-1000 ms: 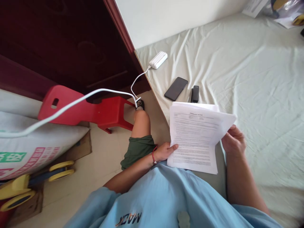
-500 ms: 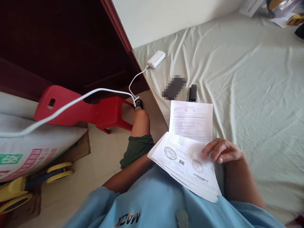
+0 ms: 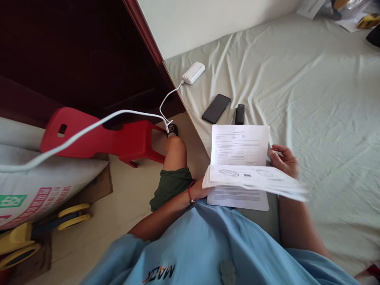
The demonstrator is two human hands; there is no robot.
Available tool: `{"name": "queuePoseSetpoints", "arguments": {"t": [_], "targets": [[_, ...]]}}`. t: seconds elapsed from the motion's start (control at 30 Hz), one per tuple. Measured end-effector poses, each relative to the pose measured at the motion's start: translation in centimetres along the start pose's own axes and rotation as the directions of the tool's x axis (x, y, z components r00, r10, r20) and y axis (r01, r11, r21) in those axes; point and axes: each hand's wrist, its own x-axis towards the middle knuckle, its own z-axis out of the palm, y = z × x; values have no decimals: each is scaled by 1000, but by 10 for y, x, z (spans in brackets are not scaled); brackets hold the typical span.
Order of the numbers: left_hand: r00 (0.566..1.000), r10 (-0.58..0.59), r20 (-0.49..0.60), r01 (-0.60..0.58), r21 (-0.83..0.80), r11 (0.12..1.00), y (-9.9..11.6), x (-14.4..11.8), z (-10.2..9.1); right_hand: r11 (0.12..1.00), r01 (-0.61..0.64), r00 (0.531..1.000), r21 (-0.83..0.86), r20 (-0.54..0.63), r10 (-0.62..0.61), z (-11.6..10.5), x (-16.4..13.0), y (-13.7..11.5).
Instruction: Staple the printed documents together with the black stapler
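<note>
Printed papers [image 3: 240, 145], text unreadable; shirt [image 3: 208, 245] "MACK"

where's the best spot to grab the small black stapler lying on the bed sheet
Probably across the long sides of the small black stapler, coming from above. It lies flat on the pale bed sheet, narrow and elongated, with clear sheet either side, apart from the black phone at its left.

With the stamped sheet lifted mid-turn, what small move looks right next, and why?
Probably lay the stamped sheet flat with the right hand. It hangs blurred above the printed page, hiding its lower half, while the left hand grips the stack's left edge.
</note>
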Motion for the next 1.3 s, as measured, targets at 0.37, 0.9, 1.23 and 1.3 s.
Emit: {"name": "queuePoseSetpoints", "arguments": {"t": [0.37, 0.9, 1.23, 1.3], "targets": [[997, -38, 70, 32, 87, 996, -13, -7, -6, 995, 86, 996, 51, -25, -85, -1, 4, 19], [991, -130, 24, 130, 5, 992, -20, -7, -4, 947, 11, 906, 322, 398, -146, -10, -13, -7], [992, -129, -15, 127, -101, 987, -17, -6, -4, 974, -9, 827, 226, 549, -120, -12, -19, -11], [991, -136, -18, 132, -133, 982, -18, -6, -4, 976, -43, 925, 212, 378, -41, -6, -18, -10]]}}
